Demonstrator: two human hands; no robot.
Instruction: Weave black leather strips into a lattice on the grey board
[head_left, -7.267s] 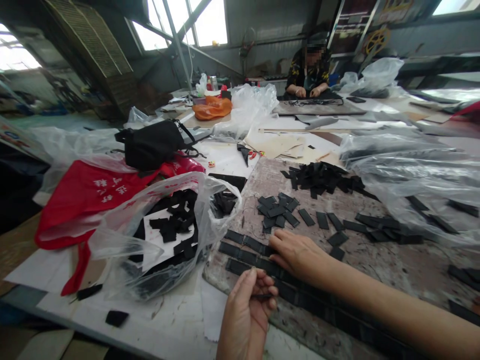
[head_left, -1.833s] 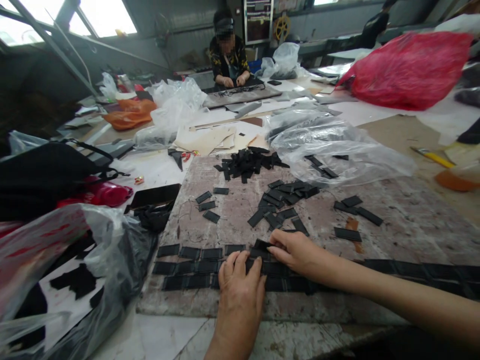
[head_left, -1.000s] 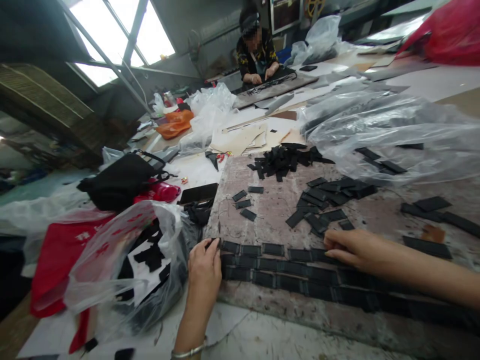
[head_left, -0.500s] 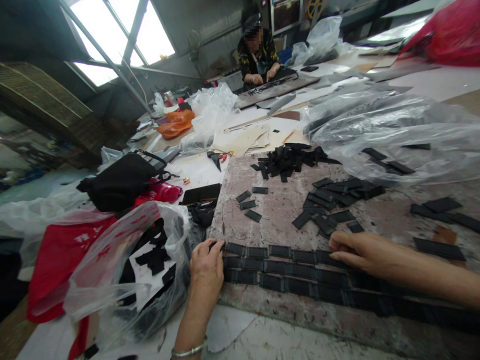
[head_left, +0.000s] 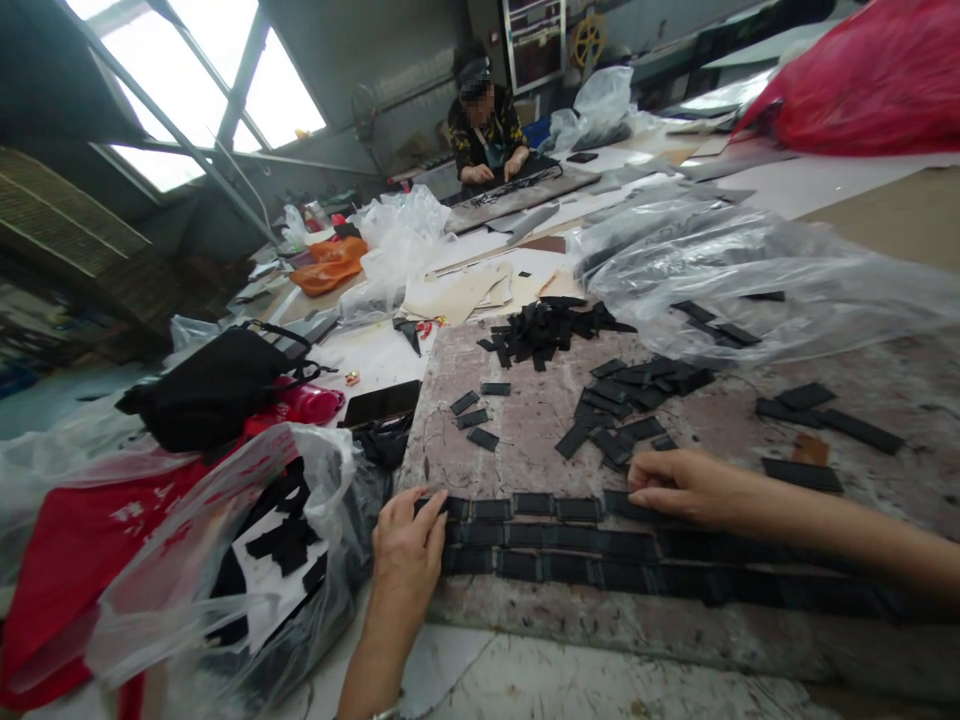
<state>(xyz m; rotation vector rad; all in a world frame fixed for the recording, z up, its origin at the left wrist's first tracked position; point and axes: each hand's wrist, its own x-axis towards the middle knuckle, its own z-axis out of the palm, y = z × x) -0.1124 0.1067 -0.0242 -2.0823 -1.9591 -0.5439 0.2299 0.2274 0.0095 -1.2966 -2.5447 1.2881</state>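
Three rows of small black rectangular pieces (head_left: pixel 576 510), laid end to end, run along the near side of a worn, stained board (head_left: pixel 517 470). At the left end of the rows, my left hand (head_left: pixel 405 545) has its fingers curled around the end piece of the top row. My right hand (head_left: pixel 671 485) is closed in a pinch over the same row, farther right; its fingers hide what is between them. Beyond it lies a pile of loose black pieces (head_left: pixel 637 385), with several single pieces (head_left: pixel 466 403) to the left.
A clear plastic bag (head_left: pixel 300 600) with black scraps stands left, beside a red bag (head_left: pixel 82 560) and a black bag (head_left: pixel 217 390). Black cut scraps (head_left: pixel 551 330) and plastic sheeting (head_left: pixel 720 270) lie farther back. Across the table, a person (head_left: pixel 487 140) works at a dark piece.
The whole view has shifted, so most things appear farther left. My left hand has moved slightly right relative to the board; my right hand stays closed at the top row.
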